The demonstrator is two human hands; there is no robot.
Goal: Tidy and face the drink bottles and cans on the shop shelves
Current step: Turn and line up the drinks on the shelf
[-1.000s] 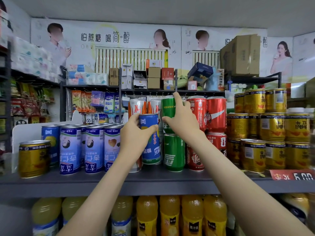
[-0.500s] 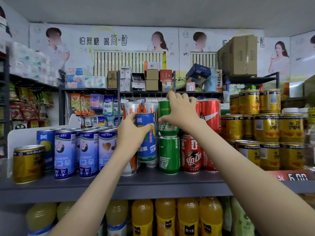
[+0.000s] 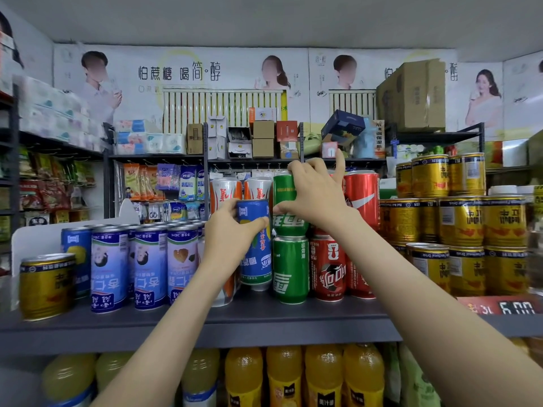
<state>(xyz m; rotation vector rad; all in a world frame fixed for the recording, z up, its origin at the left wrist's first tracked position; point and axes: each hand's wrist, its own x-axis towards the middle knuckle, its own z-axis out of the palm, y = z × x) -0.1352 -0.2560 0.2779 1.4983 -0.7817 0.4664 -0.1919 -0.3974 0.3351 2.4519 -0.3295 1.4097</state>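
My left hand (image 3: 227,233) grips a tall blue can (image 3: 256,259) standing mid-shelf, thumb across its front. My right hand (image 3: 313,195) grips the upper green can (image 3: 286,201), which is stacked on a lower green can (image 3: 291,270); the index finger sticks up. Orange-and-white cans (image 3: 224,190) stand behind the blue one. Red cola cans (image 3: 363,198) are stacked just right of the green ones, partly hidden by my right wrist.
A row of blue-and-lilac cans (image 3: 150,268) fills the left of the grey shelf (image 3: 264,324), with one gold can (image 3: 47,286) at the far left. Stacked gold cans (image 3: 461,221) crowd the right. Orange juice bottles (image 3: 285,377) stand on the shelf below.
My right hand has slid further over the upper green can, its index finger now raised. The left hand keeps its grip on the blue can. The camera has shifted slightly.
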